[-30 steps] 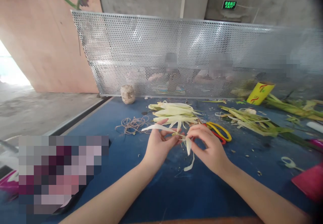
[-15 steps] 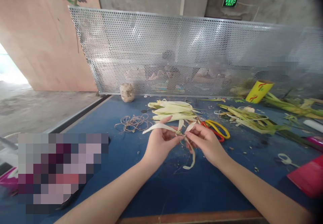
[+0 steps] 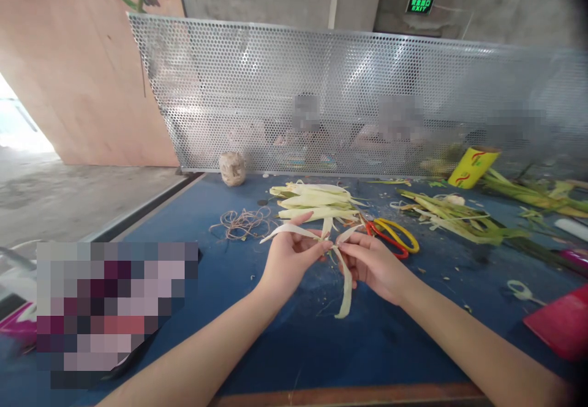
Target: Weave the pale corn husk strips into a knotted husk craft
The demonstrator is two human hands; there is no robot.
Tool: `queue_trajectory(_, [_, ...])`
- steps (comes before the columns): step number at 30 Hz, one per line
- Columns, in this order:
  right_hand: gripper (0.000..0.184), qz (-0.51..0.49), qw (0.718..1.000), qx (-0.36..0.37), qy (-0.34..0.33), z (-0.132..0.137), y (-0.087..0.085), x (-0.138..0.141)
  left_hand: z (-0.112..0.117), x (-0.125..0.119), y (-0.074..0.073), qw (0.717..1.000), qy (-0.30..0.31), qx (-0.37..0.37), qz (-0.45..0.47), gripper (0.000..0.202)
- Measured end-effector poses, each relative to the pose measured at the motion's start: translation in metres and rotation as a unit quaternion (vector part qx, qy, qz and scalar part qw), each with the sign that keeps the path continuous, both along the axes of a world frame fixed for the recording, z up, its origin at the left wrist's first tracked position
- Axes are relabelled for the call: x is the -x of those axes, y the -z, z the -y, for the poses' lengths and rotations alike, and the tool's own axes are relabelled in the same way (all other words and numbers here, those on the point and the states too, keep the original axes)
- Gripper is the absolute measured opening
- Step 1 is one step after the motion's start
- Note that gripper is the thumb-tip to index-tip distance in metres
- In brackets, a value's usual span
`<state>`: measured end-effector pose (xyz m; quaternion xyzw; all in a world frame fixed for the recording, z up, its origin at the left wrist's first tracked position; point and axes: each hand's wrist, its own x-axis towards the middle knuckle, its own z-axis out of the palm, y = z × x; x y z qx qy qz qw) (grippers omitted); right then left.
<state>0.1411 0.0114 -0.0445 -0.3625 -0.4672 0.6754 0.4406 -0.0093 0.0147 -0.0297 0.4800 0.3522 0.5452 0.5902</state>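
Observation:
Pale corn husk strips (image 3: 345, 291) meet between my two hands over the blue table (image 3: 285, 346). My left hand (image 3: 294, 254) pinches them at the crossing, and one strip runs out leftward over its fingers. My right hand (image 3: 367, 254) grips the same strips from the other side, fingertips close to the left ones. One strip hangs down below the hands; another points up between them. How the strips join is partly hidden by my fingers. Just beyond lies a pile of corn husks (image 3: 316, 199), with red-and-yellow-handled scissors (image 3: 395, 235) beside my right hand.
Tangled twine (image 3: 241, 223) lies left of the husks. A whitish lump (image 3: 232, 168) stands near the perforated metal screen (image 3: 275, 89). Greenish husks (image 3: 454, 214), a yellow roll (image 3: 473, 167) and a red object (image 3: 560, 321) are at right. People sit behind the screen.
The hanging strip has straightened and now reaches lower, its flat face showing. The strip at my right hand has tilted lower. Both hands keep nearly the same place.

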Motion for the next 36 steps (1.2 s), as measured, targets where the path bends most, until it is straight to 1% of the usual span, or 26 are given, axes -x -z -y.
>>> queue_trajectory(4, [0.021, 0.015, 1.0, 0.002, 0.002, 0.0, -0.001, 0.0, 0.0, 0.0, -0.001, 1.0, 0.002, 0.007, 0.011, 0.052])
queue_trajectory(11, [0.018, 0.02, 1.0, -0.008, 0.007, -0.003, 0.0, -0.002, 0.0, 0.001, 0.0, 0.999, 0.035, -0.019, 0.009, 0.048])
queue_trajectory(14, [0.016, 0.031, 0.999, -0.019, 0.012, -0.004, 0.002, -0.003, 0.0, 0.0, 0.0, 0.999, 0.03, -0.014, 0.005, 0.047])
queue_trajectory(18, [0.018, 0.055, 0.998, -0.039, 0.0, -0.003, 0.004, -0.005, 0.001, 0.0, -0.001, 0.999, 0.032, 0.003, 0.014, 0.045])
queue_trajectory(22, [0.019, 0.084, 0.995, -0.053, -0.006, -0.003, 0.005, -0.005, 0.001, 0.001, 0.0, 1.0, 0.024, -0.001, 0.003, 0.048])
queue_trajectory(23, [0.02, 0.099, 0.993, -0.066, 0.001, -0.003, 0.006, -0.005, 0.001, 0.001, 0.0, 1.0, 0.02, 0.0, -0.006, 0.049])
queue_trajectory(24, [0.022, 0.12, 0.988, -0.093, 0.027, -0.005, 0.007, -0.005, 0.001, 0.001, 0.0, 1.0, 0.014, 0.002, -0.015, 0.051])
queue_trajectory(25, [0.026, 0.148, 0.977, -0.135, 0.069, -0.006, 0.009, -0.006, 0.001, 0.002, 0.0, 1.0, 0.007, 0.006, -0.021, 0.052])
queue_trajectory(26, [0.031, 0.179, 0.955, -0.196, 0.135, -0.007, 0.01, -0.007, 0.0, 0.002, -0.001, 1.0, 0.003, 0.011, -0.025, 0.053])
queue_trajectory(27, [0.038, 0.214, 0.915, -0.273, 0.207, -0.008, 0.011, -0.008, 0.0, 0.002, -0.001, 1.0, 0.0, 0.016, -0.024, 0.054])
queue_trajectory(28, [0.042, 0.25, 0.862, -0.355, 0.262, -0.008, 0.011, -0.01, 0.0, 0.002, -0.002, 1.0, -0.001, 0.02, -0.021, 0.054])
queue_trajectory(29, [0.04, 0.284, 0.802, -0.436, 0.294, -0.008, 0.011, -0.013, 0.0, 0.003, -0.002, 1.0, 0.001, 0.024, -0.014, 0.054])
queue_trajectory(30, [0.035, 0.332, 0.74, -0.505, 0.297, -0.007, 0.009, -0.015, 0.0, 0.003, -0.002, 1.0, 0.005, 0.028, -0.004, 0.054])
queue_trajectory(31, [0.03, 0.39, 0.683, -0.557, 0.268, -0.006, 0.006, -0.017, -0.001, 0.004, -0.002, 0.999, 0.013, 0.034, 0.006, 0.055])
queue_trajectory(32, [0.025, 0.425, 0.634, -0.601, 0.235, -0.004, 0.004, -0.019, -0.001, 0.004, -0.001, 0.999, 0.025, 0.045, 0.017, 0.056])
queue_trajectory(33, [0.024, 0.445, 0.599, -0.636, 0.195, -0.002, 0.001, -0.02, -0.002, 0.005, -0.001, 0.997, 0.036, 0.06, 0.027, 0.057])
queue_trajectory(34, [0.023, 0.456, 0.577, -0.656, 0.17, -0.001, -0.002, -0.021, -0.002, 0.005, 0.0, 0.995, 0.048, 0.076, 0.036, 0.057])
queue_trajectory(35, [0.021, 0.456, 0.565, -0.67, 0.152, 0.0, -0.004, -0.022, -0.002, 0.006, 0.0, 0.993, 0.058, 0.093, 0.044, 0.057])
queue_trajectory(36, [0.019, 0.453, 0.562, -0.678, 0.139, 0.0, -0.006, -0.022, -0.002, 0.006, 0.0, 0.991, 0.063, 0.108, 0.049, 0.056])
